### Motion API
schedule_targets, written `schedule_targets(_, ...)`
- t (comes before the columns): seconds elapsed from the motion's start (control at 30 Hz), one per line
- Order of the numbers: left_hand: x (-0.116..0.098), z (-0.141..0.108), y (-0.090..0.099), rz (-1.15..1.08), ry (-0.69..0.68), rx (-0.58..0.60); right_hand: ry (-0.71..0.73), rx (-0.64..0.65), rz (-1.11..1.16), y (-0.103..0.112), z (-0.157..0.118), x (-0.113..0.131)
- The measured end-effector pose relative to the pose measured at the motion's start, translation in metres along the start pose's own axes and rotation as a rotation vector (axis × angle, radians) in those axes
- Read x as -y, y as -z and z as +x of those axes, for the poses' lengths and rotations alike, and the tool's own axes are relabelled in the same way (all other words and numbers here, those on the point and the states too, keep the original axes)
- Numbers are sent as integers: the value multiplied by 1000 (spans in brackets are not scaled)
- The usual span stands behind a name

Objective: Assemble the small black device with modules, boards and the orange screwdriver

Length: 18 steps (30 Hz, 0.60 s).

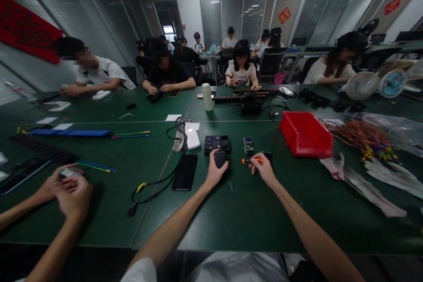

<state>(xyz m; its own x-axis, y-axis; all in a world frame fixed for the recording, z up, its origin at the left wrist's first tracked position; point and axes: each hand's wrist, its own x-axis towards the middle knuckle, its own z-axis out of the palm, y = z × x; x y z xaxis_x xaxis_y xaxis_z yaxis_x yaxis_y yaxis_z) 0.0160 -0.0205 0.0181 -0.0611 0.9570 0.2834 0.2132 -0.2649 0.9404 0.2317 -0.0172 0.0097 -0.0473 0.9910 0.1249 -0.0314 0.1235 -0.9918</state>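
My left hand (214, 173) grips a small dark box-shaped case (220, 159) just above the green table. In my right hand (265, 170) is a screwdriver (247, 161) with an orange and black handle. Its thin shaft points left, and the tip is at or close to the right side of the case; whether it touches, I cannot tell. Just behind my left hand sit several black modules (217, 142) in a row. A small open circuit-board unit (248, 145) stands beyond the screwdriver. Something dark, partly hidden, lies behind my right hand.
Left of my arm lie a black phone (185, 172), a white power bank (192, 137) and a looped black cable (158, 183). A red bin (306, 136), copper wires (360, 137) and gloves (366, 190) lie right. A co-worker's hands (72, 191) work at far left.
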Motion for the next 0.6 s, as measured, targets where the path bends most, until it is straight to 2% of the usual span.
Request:
schedule_targets(0.47, 1, 0, 0, -12, -13, 9, -47, -1, -54, 1, -2, 0)
schedule_targets(0.6, 1, 0, 1, -14, -22, 21, -22, 7, -27, 0, -1, 0)
